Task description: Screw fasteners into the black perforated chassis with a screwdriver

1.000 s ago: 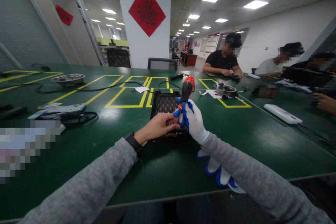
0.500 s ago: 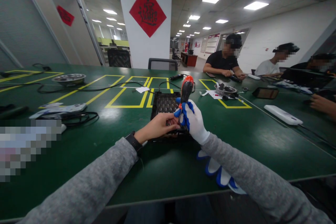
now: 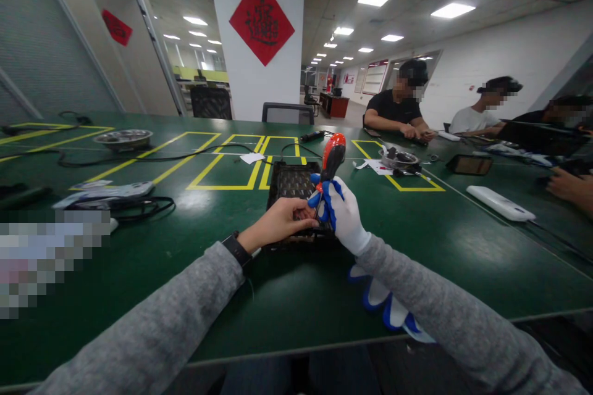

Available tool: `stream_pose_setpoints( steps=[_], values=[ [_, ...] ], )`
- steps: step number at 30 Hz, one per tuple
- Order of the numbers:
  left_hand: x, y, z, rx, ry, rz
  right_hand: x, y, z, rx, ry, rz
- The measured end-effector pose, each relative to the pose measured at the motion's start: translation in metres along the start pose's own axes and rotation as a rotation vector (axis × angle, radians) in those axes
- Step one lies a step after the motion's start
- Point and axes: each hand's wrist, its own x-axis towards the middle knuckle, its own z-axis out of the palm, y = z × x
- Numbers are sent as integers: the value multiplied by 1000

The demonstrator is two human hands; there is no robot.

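My right hand (image 3: 345,213), in a white glove with blue fingers, grips a red and black screwdriver (image 3: 332,163) low down, by its shaft end. The handle points up and leans slightly right. My bare left hand (image 3: 290,220) has its fingers pinched together beside the screwdriver's lower end. Whatever is between those fingertips is too small or hidden to tell. Both hands are over the near part of a black rectangular tray-like frame (image 3: 291,180) with a patterned inside, lying on the green table (image 3: 222,315). The screwdriver's tip is hidden by my fingers.
A blue and white glove (image 3: 393,311) lies at the near edge. Right stand a metal bowl (image 3: 401,160) of dark parts and a white power bank-like block (image 3: 500,202). Cables and a phone-like device (image 3: 123,190) lie left. Co-workers (image 3: 401,102) sit at the right.
The screwdriver handle has tilted a little further right. Both hands stay in nearly the same place over the black frame.
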Motion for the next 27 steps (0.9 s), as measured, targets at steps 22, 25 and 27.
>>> stream_pose_setpoints(
  steps=[22,25,27],
  values=[
    [0,0,-2,66,-65,97,1,2,-2,-20,-37,36],
    [0,0,-2,113,-51,129,1,1,-1,-20,-51,33],
    [0,-1,-2,146,-9,112,0,-1,0,-25,-57,23]
  ],
)
